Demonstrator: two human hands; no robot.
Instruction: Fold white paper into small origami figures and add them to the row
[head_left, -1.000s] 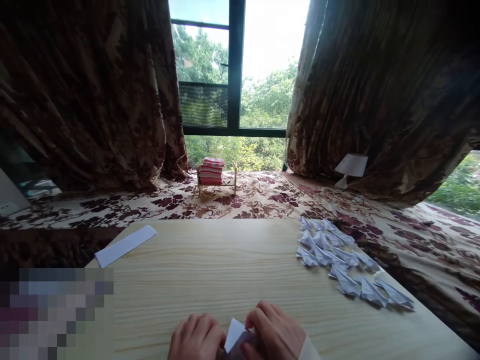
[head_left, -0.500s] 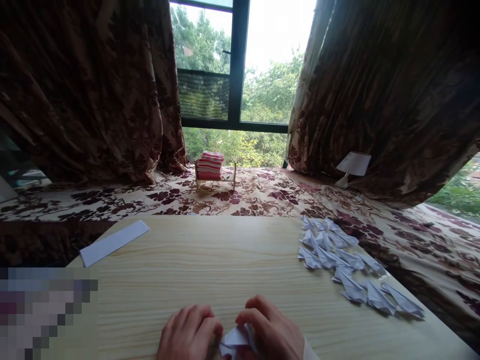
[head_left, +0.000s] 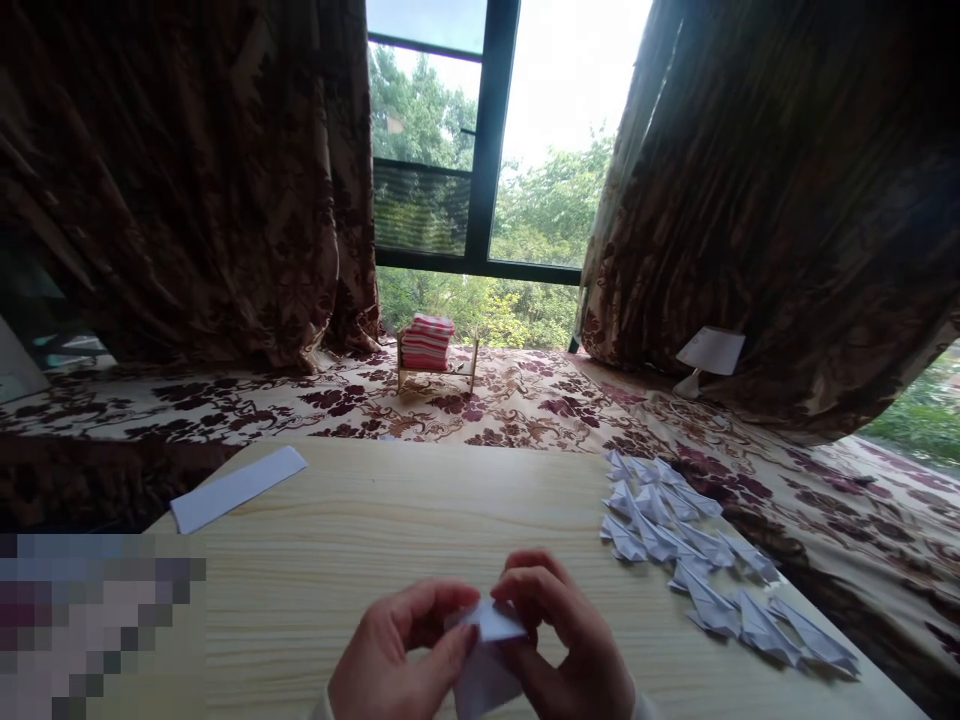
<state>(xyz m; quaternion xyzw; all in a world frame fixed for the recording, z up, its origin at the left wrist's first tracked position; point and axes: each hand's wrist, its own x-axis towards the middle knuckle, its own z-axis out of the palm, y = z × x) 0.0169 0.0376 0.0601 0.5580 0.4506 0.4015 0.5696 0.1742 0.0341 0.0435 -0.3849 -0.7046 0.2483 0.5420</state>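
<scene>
Low in the view, a partly folded sheet of white paper [head_left: 487,675] is held up between both hands, just above the wooden table. My left hand [head_left: 409,645] pinches its left side between thumb and fingers. On the opposite side, my right hand [head_left: 566,625] grips it near the top fold, with the fingers bent over the edge. The paper's upper part is folded over, and its lower end runs out of the frame. Some of the fingertips behind the paper are hidden.
Several folded white paper pieces [head_left: 660,515] lie in rows at the table's right. A flat white paper strip [head_left: 240,488] rests at the left of the wooden table [head_left: 450,500]. Behind stand a small rack with striped cloths [head_left: 429,342] and a lamp [head_left: 711,350] by the curtains.
Both hands have risen from the tabletop with the paper, which now shows more of its length. The left hand has turned, its thumb now on the paper. The view has shifted slightly.
</scene>
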